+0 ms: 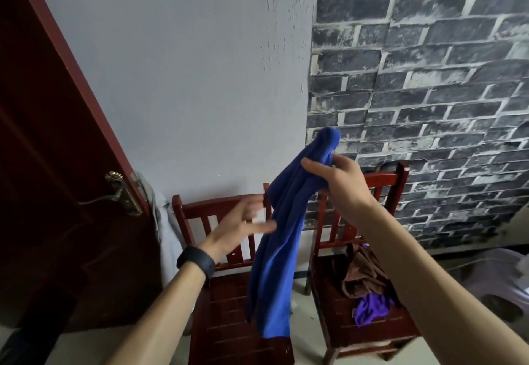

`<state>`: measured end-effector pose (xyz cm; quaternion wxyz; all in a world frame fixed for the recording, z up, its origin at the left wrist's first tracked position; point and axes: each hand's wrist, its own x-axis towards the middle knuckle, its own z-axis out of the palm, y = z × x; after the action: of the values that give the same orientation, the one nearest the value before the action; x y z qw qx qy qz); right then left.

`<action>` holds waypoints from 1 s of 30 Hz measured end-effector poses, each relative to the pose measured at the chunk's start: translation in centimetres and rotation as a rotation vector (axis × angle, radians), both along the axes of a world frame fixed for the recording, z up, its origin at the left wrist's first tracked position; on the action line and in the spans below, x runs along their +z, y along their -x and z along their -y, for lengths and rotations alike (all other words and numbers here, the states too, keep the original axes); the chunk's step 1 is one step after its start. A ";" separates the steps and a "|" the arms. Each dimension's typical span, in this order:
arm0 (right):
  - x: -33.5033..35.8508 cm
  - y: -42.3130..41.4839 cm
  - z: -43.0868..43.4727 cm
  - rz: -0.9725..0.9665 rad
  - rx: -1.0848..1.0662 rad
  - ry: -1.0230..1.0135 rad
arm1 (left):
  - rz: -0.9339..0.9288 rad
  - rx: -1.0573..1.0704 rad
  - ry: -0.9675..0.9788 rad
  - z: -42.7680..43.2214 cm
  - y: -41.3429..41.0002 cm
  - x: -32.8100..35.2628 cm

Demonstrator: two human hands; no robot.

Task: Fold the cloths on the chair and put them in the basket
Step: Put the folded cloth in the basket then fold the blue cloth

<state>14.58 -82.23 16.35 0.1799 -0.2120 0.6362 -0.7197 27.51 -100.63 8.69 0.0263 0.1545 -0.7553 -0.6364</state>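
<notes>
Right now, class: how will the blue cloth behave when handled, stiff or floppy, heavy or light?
Probably floppy: the blue cloth hangs limp from the right hand. Likely light, since a few fingers hold it up.

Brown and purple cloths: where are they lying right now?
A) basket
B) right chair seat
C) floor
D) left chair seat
B: the brown cloth and purple cloth lie heaped on the right chair seat; the right hand holds only the blue cloth.
</notes>
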 end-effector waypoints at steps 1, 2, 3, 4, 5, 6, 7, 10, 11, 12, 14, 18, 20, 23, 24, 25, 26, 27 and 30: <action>0.4 0.5 0.2 0.041 0.007 0.042 | 0.093 -0.091 0.026 0.0 -0.2 -1.6; 0.7 1.1 0.4 0.078 0.012 0.079 | 0.142 -0.151 0.080 -0.3 -0.3 -2.8; 0.8 1.7 0.6 0.108 0.012 0.107 | 0.143 -0.153 0.153 -0.6 -0.2 -3.6; 0.5 2.4 0.7 0.128 0.009 0.127 | 0.108 -0.112 0.209 -1.0 0.0 -3.9; -0.3 3.0 0.8 0.166 0.004 0.146 | 0.056 -0.044 0.225 -1.2 0.4 -4.0; -1.5 3.5 0.8 0.209 -0.011 0.124 | 0.012 0.023 0.196 -1.5 0.7 -3.8; -3.1 3.3 0.6 0.249 -0.028 0.039 | -0.033 0.087 0.136 -1.8 1.0 -3.5; -9.6 -0.6 -1.1 0.336 0.081 -0.372 | -0.089 0.195 -0.011 -2.5 1.9 -2.5; -11.2 -2.1 -1.5 0.356 0.167 -0.429 | -0.079 0.193 -0.001 -2.7 2.1 -2.3; -12.1 -3.1 -1.7 0.349 0.206 -0.431 | -0.062 0.175 0.000 -2.8 2.5 -2.0; -12.9 -4.2 -1.5 0.256 0.147 -0.391 | -0.006 0.099 -0.063 -2.8 3.1 -2.0; -14.5 -3.7 -2.5 0.243 0.009 -0.255 | 0.214 -0.011 -0.087 -3.4 1.4 -4.6; -16.3 -3.6 -3.7 0.276 -0.015 -0.273 | 0.279 0.025 -0.194 -4.3 0.2 -6.5; -16.1 -3.3 -4.3 0.273 -0.046 -0.294 | 0.223 0.025 -0.479 -4.7 -0.2 -6.9; -15.9 -3.0 -4.3 0.244 -0.057 -0.295 | 0.224 0.034 -0.564 -4.7 0.1 -6.7; -15.5 -2.7 -4.2 0.201 -0.076 -0.314 | 0.227 0.044 -0.604 -4.8 0.2 -6.7; -15.5 -2.4 -4.0 0.162 -0.089 -0.332 | 0.218 0.069 -0.651 -5.0 0.4 -6.9; -15.3 -2.5 -3.9 0.120 -0.094 -0.368 | 0.209 0.095 -0.670 -5.1 0.5 -7.4; -14.9 -2.6 -3.6 0.015 -0.063 -0.471 | 0.204 0.131 -0.595 -5.7 0.5 -8.2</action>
<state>17.19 -78.64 1.41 0.2067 -0.1388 0.7915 -0.5582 26.97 -94.94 0.50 -0.0547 0.2667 -0.5234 -0.8074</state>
